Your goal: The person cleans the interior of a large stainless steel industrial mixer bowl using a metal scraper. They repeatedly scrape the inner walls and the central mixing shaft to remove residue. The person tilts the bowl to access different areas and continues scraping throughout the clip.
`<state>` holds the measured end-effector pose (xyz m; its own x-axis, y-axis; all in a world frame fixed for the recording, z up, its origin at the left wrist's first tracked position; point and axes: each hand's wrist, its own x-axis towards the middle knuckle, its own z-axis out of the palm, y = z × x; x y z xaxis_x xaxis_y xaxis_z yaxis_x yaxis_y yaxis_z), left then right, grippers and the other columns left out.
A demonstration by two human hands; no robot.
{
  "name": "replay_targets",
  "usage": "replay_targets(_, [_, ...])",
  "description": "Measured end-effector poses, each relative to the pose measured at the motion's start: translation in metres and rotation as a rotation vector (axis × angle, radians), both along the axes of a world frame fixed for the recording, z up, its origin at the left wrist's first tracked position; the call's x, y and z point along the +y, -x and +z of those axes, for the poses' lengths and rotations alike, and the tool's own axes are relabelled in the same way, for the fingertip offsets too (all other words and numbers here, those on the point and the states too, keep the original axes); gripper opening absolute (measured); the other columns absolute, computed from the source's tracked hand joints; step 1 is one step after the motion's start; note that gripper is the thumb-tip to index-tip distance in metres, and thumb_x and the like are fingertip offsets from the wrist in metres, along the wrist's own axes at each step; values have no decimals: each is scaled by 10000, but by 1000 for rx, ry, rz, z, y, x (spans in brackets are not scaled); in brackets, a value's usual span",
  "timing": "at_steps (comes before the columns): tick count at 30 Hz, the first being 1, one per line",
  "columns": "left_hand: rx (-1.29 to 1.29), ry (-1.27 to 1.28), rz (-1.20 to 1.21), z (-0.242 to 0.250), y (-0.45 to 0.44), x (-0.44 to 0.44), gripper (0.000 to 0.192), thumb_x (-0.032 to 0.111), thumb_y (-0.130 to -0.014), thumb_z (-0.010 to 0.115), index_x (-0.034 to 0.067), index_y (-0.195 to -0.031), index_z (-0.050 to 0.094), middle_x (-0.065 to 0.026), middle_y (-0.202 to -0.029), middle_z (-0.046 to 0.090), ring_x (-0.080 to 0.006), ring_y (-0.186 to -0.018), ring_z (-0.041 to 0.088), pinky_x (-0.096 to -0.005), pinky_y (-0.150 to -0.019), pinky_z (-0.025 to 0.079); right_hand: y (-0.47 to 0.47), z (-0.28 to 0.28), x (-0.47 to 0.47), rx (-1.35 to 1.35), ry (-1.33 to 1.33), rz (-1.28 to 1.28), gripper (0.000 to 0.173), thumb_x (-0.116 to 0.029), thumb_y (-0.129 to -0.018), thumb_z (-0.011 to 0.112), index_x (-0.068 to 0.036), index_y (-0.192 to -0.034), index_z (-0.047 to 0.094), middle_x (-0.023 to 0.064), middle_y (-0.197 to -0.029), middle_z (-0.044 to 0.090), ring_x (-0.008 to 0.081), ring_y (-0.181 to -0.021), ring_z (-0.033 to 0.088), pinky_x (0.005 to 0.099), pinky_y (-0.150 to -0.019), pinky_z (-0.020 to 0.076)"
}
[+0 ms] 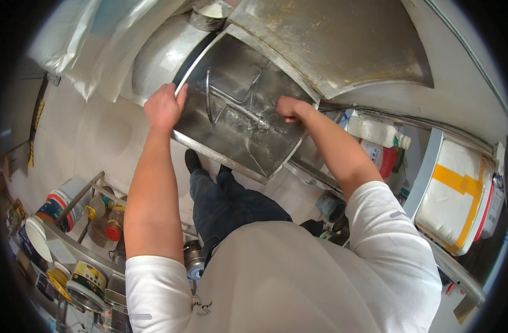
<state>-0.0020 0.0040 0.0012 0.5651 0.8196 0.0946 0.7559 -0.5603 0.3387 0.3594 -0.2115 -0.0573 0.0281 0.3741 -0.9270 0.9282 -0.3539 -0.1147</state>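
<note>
A stainless steel dough mixer's trough [237, 87] lies tilted before me, its mouth facing up. Inside it a metal stirring shaft [237, 109] with bent bars runs across, and whitish residue clings around the shaft's end and the trough's floor. My left hand [165, 106] grips the trough's left rim, thumb on the inner side. Over the right part of the trough, my right hand [290, 109] is curled into a fist close to the inner wall. Its palm side is hidden, and I see nothing held in it.
A raised metal lid [337, 41] stands behind the trough. A metal pot with white powder [212, 11] sits at the back left, near hanging plastic sheeting [83, 45]. At right are a plastic bottle [374, 132] and a taped white foam box [454, 191]. Racked containers [87, 279] crowd the lower left.
</note>
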Motion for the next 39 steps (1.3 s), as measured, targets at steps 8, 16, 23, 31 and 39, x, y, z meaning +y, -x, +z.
replay_targets(8, [14,1,0,-5,1,1,432,481,-1018,592,92,-854,683,-112,-895,711,-384,-813,698,-502,-679,549,96,-40,-33,-213,-145,-199,273,-169,-860,641,-89,-1085,774,148,-1184,747,300,-1048,730,422,-852,599])
replay_targets(16, [74,20,-54,-9,0,3,457,467,-1051,550,57,-941,718,-196,-905,720,-438,-819,679,-539,-699,521,204,51,-44,-99,-141,-554,296,-155,-875,669,-108,-1137,799,99,-1190,773,301,-1073,750,495,-780,605])
replay_targets(23, [86,-56,-83,-19,1,6,493,464,-1069,510,35,-915,698,-250,-866,702,-486,-786,652,-562,-674,497,207,50,-46,-128,-210,-400,272,-124,-894,635,-129,-1102,809,64,-1114,785,262,-989,760,478,-587,558])
replay_targets(31, [148,-30,-35,-13,-2,1,534,501,-1076,465,42,-952,709,-236,-911,720,-478,-839,664,-573,-708,502,199,-12,-61,-470,-21,253,56,-91,-776,636,-96,-819,672,30,-724,582,178,-640,570,344,-389,364])
replay_targets(39, [165,-74,-27,-9,-2,0,553,524,-1072,458,46,-956,712,-230,-911,724,-472,-837,668,-575,-705,507,214,-66,-73,-705,-62,418,76,-158,-774,630,-94,-768,590,39,-664,488,163,-589,503,293,-391,311])
